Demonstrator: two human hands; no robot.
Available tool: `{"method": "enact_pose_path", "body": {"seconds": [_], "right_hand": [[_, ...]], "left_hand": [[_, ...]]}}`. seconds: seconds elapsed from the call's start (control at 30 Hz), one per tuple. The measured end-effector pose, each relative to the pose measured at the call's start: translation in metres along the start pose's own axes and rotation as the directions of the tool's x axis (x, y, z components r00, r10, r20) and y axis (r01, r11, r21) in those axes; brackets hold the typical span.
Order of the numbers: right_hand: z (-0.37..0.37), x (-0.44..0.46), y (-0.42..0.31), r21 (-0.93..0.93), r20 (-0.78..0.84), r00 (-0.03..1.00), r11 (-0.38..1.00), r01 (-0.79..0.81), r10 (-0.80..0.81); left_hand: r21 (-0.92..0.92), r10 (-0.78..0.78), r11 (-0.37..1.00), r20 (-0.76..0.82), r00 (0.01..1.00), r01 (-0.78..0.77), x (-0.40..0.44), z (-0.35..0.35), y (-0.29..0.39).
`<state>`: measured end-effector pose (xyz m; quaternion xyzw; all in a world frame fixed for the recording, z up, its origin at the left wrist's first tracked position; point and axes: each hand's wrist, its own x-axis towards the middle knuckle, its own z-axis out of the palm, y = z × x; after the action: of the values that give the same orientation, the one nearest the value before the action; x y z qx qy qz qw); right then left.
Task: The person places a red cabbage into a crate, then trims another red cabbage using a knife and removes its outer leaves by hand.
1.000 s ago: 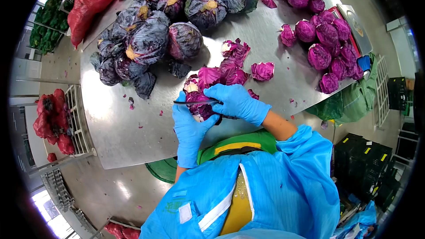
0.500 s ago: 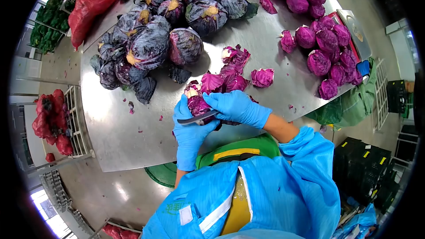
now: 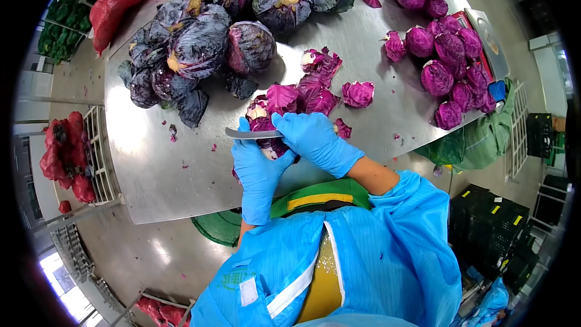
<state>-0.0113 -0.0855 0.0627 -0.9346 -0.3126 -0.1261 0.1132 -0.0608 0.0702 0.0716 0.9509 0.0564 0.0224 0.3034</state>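
Closed around the knife (image 3: 249, 134), our right hand (image 3: 319, 143) points it toward nine o'clock, above the cabbage (image 3: 262, 124) that our left hand (image 3: 257, 165) cups, half-curled, at twelve. Loose leaves (image 3: 319, 100) lie just past it at one, dark cabbages (image 3: 200, 48) at eleven, purple heads (image 3: 449, 48) farther at two.

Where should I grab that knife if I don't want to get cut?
Probably take the knife by its back end, coming from the right. The right hand is wrapped around that end, hiding it. The thin, bare blade sticks out toward the left hand.
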Motion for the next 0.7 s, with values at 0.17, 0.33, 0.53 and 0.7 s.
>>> {"method": "enact_pose_path", "body": {"seconds": [0.17, 0.33, 0.53, 0.7], "right_hand": [[0.002, 0.006, 0.007, 0.192, -0.055, 0.997, 0.981, -0.042, 0.054], [0.036, -0.003, 0.067, 0.280, 0.017, 0.902, 0.864, -0.418, 0.431], [0.001, -0.036, 0.051, 0.495, -0.018, 0.878, 0.768, -0.407, 0.478], [0.010, -0.013, -0.007, 0.769, 0.280, 0.893, 0.474, -0.428, 0.352]], "left_hand": [[-0.024, 0.033, 0.999, 0.065, 0.997, -0.032, 0.005, -0.007, 0.006], [-0.287, 0.136, 0.948, -0.032, 0.990, -0.139, -0.009, -0.004, -0.019], [-0.499, 0.005, 0.866, -0.071, 0.997, -0.040, -0.012, -0.003, -0.028], [-0.300, 0.061, 0.951, -0.045, 0.997, -0.072, -0.012, -0.010, -0.001]]}}
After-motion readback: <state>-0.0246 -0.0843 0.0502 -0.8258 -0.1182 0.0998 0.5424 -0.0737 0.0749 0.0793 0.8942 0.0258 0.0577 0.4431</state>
